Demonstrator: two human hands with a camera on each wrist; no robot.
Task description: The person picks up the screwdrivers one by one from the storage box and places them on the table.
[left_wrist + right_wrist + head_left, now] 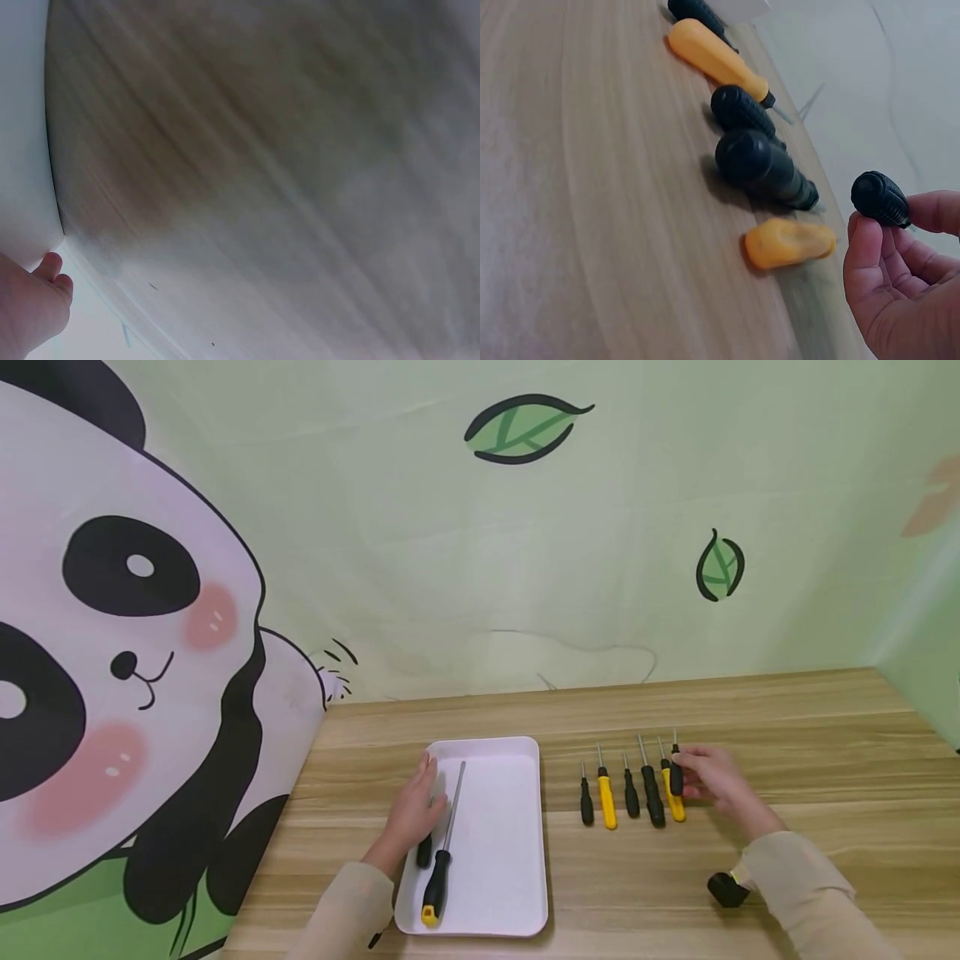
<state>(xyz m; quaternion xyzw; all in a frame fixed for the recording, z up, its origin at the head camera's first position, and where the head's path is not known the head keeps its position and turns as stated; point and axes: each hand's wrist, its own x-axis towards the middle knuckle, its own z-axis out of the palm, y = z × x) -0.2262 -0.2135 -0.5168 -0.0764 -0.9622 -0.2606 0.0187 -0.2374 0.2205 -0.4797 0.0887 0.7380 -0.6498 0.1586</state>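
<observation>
My right hand (pixel 712 777) pinches a small black screwdriver (pixel 881 199) by its handle, held up off the table with its tip pointing away. Just left of it lies a yellow-handled screwdriver (pixel 677 802), with a larger black screwdriver (pixel 652 793) beside that. My left hand (pixel 415 802) rests at the left rim of a white tray (pixel 498 835), thumb over the inside. In the tray lie a long screwdriver (pixel 437 881) with a black and yellow handle and a black-handled tool (pixel 424 852) partly hidden by the left hand.
Further left in the row on the wooden table (pixel 615 893) lie a small black screwdriver (pixel 632 797), a yellow screwdriver (pixel 606 802) and another small black one (pixel 587 802). A panda-printed wall (pixel 600 610) stands behind the table.
</observation>
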